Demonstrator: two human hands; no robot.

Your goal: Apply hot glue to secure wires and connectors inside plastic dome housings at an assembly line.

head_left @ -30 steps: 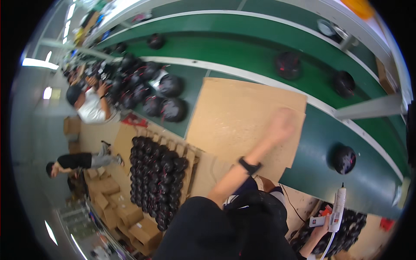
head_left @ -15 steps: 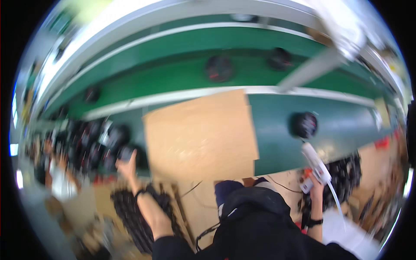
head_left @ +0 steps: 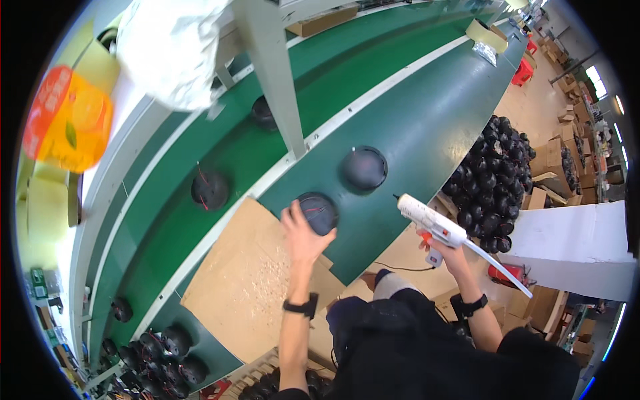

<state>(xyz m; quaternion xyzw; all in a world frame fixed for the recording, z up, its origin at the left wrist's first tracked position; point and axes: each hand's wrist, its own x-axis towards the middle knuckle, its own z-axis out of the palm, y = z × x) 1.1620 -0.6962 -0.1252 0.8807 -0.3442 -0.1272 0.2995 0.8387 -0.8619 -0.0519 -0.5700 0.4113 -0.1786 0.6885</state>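
Note:
In the head view, my left hand [head_left: 307, 239] grips the edge of a round black housing [head_left: 319, 212] with a red wire, beside a cardboard sheet [head_left: 233, 280] on the green table. Just beyond it, a second round black housing [head_left: 365, 168] lies on the table, apart from both hands. My right hand [head_left: 441, 252] is wrapped round the handle of a white glue gun [head_left: 432, 220]. The gun's nozzle points up and left toward the table, and a glue stick [head_left: 497, 268] sticks out of its back end.
A green conveyor belt [head_left: 163, 257] with several black housings runs behind the table. A metal post [head_left: 270, 73] rises at the table's far edge. More housings [head_left: 160, 360] crowd the table's left end. A big heap of black domes [head_left: 490, 183] stands right, near a red stool [head_left: 522, 72].
The view has swung to the right. My left hand has come from the cluster of housings to the cardboard's right side, now with a housing in it. My right hand keeps the glue gun.

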